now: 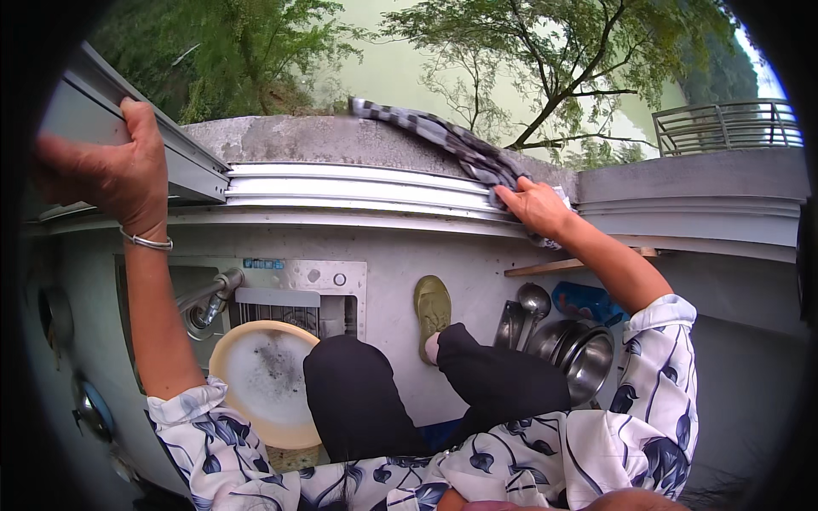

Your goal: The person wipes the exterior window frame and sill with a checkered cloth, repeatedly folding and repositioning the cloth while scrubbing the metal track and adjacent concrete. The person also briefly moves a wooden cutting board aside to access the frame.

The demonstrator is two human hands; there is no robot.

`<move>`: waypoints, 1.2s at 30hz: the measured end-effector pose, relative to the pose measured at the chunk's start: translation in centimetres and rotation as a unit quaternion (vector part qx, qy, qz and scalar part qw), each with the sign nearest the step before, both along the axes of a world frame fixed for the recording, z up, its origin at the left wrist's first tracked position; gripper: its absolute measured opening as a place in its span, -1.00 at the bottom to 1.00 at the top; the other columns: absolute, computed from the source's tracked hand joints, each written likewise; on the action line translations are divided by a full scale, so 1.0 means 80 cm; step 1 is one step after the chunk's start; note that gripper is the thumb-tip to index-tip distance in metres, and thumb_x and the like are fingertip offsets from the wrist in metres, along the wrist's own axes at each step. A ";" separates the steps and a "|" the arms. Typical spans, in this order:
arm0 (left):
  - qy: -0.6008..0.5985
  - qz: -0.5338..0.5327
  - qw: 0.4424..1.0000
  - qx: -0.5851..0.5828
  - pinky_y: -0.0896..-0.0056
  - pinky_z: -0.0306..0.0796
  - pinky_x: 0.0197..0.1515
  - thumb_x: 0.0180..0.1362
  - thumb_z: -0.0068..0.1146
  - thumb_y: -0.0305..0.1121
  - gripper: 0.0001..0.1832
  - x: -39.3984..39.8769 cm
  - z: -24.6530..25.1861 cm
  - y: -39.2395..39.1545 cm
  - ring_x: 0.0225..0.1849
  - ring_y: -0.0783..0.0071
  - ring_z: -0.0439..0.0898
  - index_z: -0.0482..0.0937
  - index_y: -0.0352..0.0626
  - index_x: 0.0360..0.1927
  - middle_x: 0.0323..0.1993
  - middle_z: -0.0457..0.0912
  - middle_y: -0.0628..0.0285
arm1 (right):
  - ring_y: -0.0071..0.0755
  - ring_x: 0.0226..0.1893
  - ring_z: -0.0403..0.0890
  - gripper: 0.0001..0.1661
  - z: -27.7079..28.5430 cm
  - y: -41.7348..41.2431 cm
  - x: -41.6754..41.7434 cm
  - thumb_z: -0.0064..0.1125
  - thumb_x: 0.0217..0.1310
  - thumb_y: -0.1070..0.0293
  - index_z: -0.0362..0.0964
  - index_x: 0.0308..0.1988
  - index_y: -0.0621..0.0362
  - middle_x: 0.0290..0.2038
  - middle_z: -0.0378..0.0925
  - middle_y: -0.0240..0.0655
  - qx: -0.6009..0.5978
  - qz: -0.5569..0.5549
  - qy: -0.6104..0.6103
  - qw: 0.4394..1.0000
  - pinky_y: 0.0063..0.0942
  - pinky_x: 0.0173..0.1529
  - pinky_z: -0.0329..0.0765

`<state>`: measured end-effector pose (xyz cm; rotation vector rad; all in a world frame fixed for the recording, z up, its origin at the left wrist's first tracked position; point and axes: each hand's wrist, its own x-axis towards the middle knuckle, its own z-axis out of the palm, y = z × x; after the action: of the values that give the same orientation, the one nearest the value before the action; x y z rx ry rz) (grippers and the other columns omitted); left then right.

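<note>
My left hand (118, 163) grips the edge of a sliding window's metal frame (172, 140), with a bangle on its wrist. In my right hand (537, 204) is a black-and-white checked cloth (447, 137), which stretches out to the left over the concrete ledge (287, 140) outside. The hand is at the right part of the metal window track (358, 191). Some of the cloth bunches under my fingers and over the track's edge.
Below my left arm, a yellow basin (220, 358) of sudsy water stands by the sink's faucet (214, 297). My shoe (432, 313) is on the counter. Steel bowls (588, 367), a ladle (533, 300) and a blue plastic item (585, 300) are at right. Beyond the ledge are trees and a railing (728, 128).
</note>
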<state>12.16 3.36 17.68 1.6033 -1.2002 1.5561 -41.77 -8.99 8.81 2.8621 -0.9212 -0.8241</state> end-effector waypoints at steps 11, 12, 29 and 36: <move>-0.001 -0.019 1.000 -0.014 -0.17 0.17 0.27 -0.09 0.43 -0.27 0.09 -0.006 -0.002 -0.003 0.27 -0.21 0.15 -0.03 -0.34 0.43 0.28 0.14 -0.37 | -0.03 -0.34 0.63 -0.80 0.042 0.001 0.175 0.23 0.24 0.23 0.62 -0.11 -0.27 -0.40 0.56 -0.23 0.017 -0.111 -0.377 0.920 -0.14 -0.21 0.56; -0.001 -0.019 1.000 -0.014 -0.16 0.17 0.27 -0.09 0.43 -0.28 0.09 -0.004 -0.003 -0.003 0.27 -0.20 0.15 -0.04 -0.34 0.44 0.28 0.13 -0.37 | -0.04 -0.34 0.62 -0.80 0.016 0.007 0.203 0.23 0.24 0.24 0.63 -0.12 -0.28 -0.42 0.55 -0.24 0.039 -0.085 -0.387 0.917 -0.15 -0.22 0.56; -0.011 -0.017 1.000 -0.001 -0.16 0.12 0.29 -0.10 0.42 -0.26 0.10 0.006 0.000 0.007 0.27 -0.20 0.15 -0.03 -0.36 0.43 0.30 0.15 -0.29 | -0.25 -0.33 0.51 -0.74 -0.047 0.012 0.208 0.01 0.35 0.19 0.42 0.01 -0.17 -0.52 0.47 -0.40 0.004 0.104 -0.284 0.953 -0.24 -0.28 0.48; 0.021 -0.062 0.995 -0.073 -0.09 0.34 0.18 -0.16 0.31 -0.43 0.06 -0.019 0.001 -0.012 0.22 -0.27 0.29 0.04 -0.20 0.48 0.23 0.22 -0.35 | -0.02 -0.36 0.68 -0.84 0.042 -0.029 0.010 0.06 0.24 0.29 0.52 -0.39 0.04 -0.49 0.63 -0.18 -0.137 -0.107 0.059 0.983 -0.11 -0.31 0.59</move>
<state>10.60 2.40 17.73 1.4334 -1.1155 1.4888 -40.93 -11.33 12.19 2.4838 -1.2344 -0.8009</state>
